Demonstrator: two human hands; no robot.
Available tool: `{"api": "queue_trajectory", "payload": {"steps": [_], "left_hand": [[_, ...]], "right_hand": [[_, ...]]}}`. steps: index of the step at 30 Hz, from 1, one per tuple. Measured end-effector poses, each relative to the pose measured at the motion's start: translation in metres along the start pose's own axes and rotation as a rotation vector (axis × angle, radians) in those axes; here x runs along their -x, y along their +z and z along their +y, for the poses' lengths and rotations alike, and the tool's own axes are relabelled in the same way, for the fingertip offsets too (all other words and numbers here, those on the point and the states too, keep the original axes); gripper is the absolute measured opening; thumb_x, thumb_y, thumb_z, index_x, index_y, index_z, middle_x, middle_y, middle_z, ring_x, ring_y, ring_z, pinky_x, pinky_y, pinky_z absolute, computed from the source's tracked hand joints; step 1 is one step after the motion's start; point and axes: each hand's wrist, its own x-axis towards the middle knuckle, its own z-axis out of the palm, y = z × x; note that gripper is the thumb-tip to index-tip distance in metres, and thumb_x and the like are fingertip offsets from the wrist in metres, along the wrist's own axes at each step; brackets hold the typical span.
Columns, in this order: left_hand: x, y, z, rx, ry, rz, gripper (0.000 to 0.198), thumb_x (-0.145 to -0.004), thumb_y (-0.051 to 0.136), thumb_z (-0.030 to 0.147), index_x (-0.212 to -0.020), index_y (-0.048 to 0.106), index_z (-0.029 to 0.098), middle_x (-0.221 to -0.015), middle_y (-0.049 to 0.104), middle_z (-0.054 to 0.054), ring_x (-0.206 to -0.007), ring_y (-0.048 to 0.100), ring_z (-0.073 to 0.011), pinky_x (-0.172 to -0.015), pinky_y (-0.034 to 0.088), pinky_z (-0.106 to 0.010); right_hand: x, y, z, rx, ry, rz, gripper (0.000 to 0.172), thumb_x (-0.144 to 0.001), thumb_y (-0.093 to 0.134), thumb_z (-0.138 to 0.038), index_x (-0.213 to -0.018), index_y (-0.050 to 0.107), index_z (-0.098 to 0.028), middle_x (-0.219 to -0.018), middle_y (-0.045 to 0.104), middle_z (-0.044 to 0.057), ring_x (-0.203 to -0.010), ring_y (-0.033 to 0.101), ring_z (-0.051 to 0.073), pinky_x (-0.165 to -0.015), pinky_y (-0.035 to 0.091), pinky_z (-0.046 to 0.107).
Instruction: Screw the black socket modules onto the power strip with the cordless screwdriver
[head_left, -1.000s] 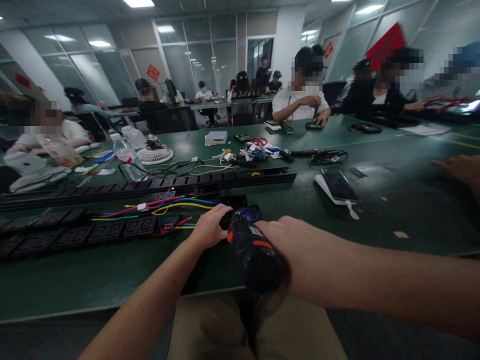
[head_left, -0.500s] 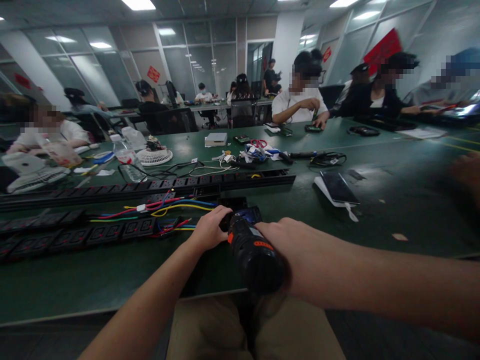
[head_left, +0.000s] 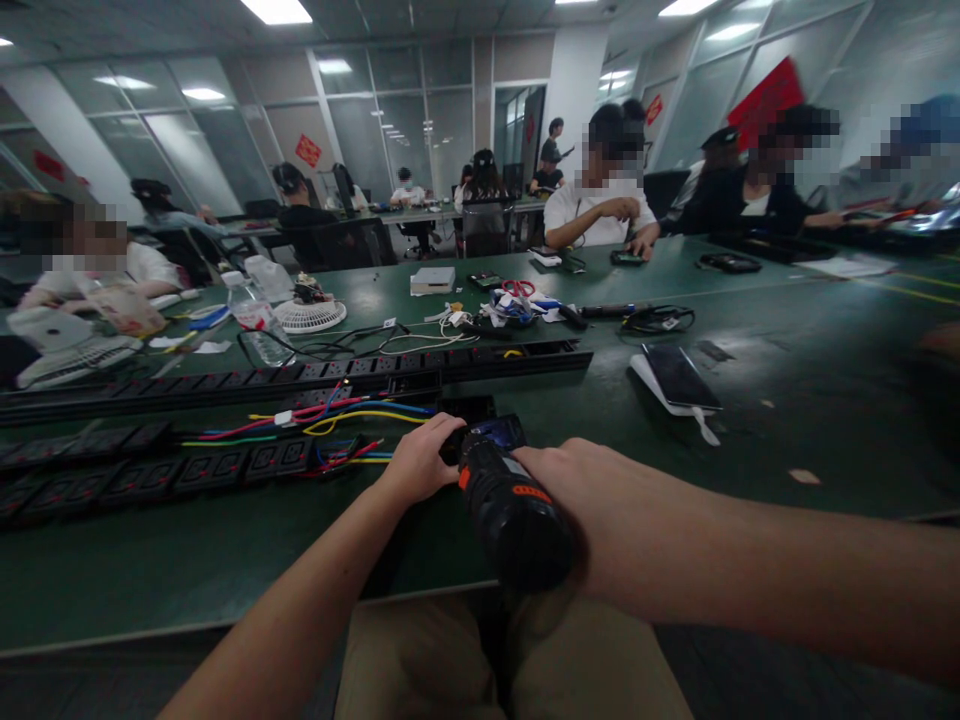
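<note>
My right hand (head_left: 577, 495) is wrapped round a black cordless drill (head_left: 521, 525) with orange accents, its rear end toward me. The drill's front end points away and down at a dark boxy part (head_left: 499, 432) with a bluish face; the tip is hidden. Beside the drill's nose, my left hand (head_left: 426, 462) is closed on the near left side of that part, thumb and fingers partly hidden. Red, blue and yellow wires (head_left: 375, 408) run leftward from near the part. To the left lie rows of black sockets (head_left: 210, 468).
A long black power strip (head_left: 330, 372) lies beyond my hands. Farther back are a plastic bottle (head_left: 259, 320), a white fan part (head_left: 310, 316), red-handled scissors (head_left: 517, 288) and tangled cables. A phone (head_left: 679, 378) rests on a white item at right. Several people sit around.
Both hands and the drill stay nearly in place, with only a tiny shift of the view. In the background, a standing person has moved slightly.
</note>
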Motion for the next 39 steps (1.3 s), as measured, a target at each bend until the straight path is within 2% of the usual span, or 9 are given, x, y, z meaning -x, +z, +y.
{"api": "queue_trajectory", "payload": {"steps": [39], "left_hand": [[-0.0009,0.0002,0.0015,0.008,-0.009,0.011,0.039,-0.079,0.068,0.028,-0.116,0.060,0.021,-0.118,0.063,-0.008,-0.106,0.062,-0.0233,-0.093,0.051,-0.035]], "right_hand": [[0.0015,0.0016,-0.0001,-0.023,-0.017,-0.013,0.021,-0.076,0.068,-0.018,-0.096,0.070,-0.018,-0.085,0.072,0.008,-0.074,0.069,0.021,-0.065,0.050,0.027]]}}
